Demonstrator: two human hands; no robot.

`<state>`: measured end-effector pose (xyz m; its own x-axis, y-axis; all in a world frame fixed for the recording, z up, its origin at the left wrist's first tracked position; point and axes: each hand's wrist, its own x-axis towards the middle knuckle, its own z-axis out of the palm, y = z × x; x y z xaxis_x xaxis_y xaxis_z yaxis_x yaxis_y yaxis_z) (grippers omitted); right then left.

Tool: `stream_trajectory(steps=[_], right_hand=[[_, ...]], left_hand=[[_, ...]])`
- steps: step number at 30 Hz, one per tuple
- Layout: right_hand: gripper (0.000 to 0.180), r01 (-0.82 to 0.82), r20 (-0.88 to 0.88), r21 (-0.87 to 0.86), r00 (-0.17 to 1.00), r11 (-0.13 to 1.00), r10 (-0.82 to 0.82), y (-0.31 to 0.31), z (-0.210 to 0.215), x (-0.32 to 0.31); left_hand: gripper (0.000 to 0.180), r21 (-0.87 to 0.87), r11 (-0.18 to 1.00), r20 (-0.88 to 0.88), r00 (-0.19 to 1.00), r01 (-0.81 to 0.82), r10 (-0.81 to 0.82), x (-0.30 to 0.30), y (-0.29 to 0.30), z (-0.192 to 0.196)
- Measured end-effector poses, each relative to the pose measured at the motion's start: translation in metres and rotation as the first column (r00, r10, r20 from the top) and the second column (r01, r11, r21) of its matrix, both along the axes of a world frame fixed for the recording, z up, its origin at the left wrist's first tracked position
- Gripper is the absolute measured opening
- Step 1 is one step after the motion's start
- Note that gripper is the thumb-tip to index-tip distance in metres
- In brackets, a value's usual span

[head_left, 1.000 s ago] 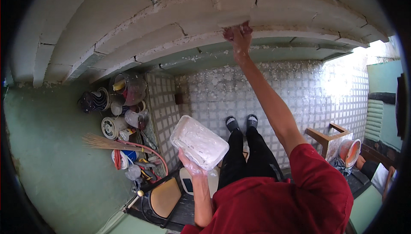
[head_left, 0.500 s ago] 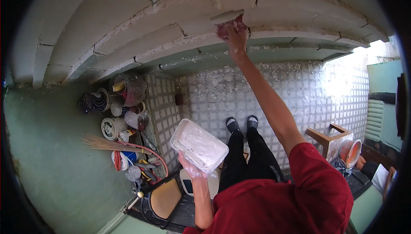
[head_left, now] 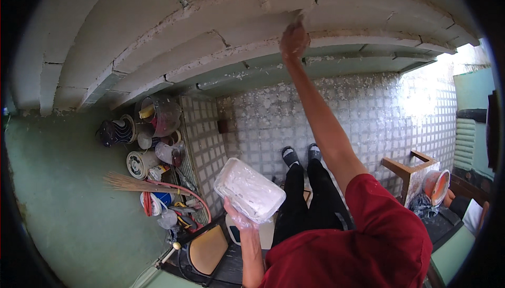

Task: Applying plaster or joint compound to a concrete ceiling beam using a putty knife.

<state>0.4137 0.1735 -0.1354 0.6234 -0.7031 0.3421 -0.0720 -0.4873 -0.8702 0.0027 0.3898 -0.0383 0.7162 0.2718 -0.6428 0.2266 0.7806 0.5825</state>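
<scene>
1. Straw broom point(head_left: 126, 182), left, near a curved red hose point(head_left: 204, 202).
2. Clear tub point(head_left: 169, 120) and white bucket point(head_left: 141, 165), also left.
3. Wooden stool point(head_left: 399, 169), right, beside an orange-lined bucket point(head_left: 436, 187).
4. Tan chair point(head_left: 209, 248), lower left.
5. Pale checkered floor tiles point(head_left: 252, 122), flecked with white.

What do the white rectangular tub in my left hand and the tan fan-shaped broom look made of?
White rectangular tub: probably smooth plastic, judging by its thin, slightly shiny rim and rounded corners. Tan fan-shaped broom: likely plant fibre, matte, judging by its thin, splayed strands.
</scene>
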Motion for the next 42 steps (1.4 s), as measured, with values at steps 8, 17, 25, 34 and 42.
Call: stream_trajectory(steps=[8,17,25,34,42], right_hand=[[0.039,-0.294,0.034,-0.241,0.95,0.925,0.31,0.075,-0.009,-0.036],[0.032,0.123,0.126,-0.03,0.985,0.992,-0.119,-0.049,0.013,-0.05],[0.031,-0.253,0.205,-0.099,0.941,0.962,0.268,0.004,0.001,-0.036],[0.039,-0.05,0.292,-0.182,0.951,0.982,0.103,-0.105,-0.019,-0.043],[0.041,0.054,0.158,-0.135,0.987,0.989,-0.032,-0.142,-0.022,-0.03]], left_hand=[[0.07,0.076,0.996,-0.061,0.997,-0.039,0.044,-0.001,0.009,0.016],[0.068,0.048,0.999,-0.059,0.998,-0.022,0.025,-0.012,0.015,-0.014],[0.068,-0.022,1.0,-0.066,0.998,0.007,-0.008,-0.012,0.006,-0.017],[0.068,0.042,0.998,-0.093,0.995,0.04,-0.036,0.001,-0.011,-0.024],[0.067,0.021,0.998,-0.117,0.991,0.065,-0.063,0.0,-0.019,-0.043]])
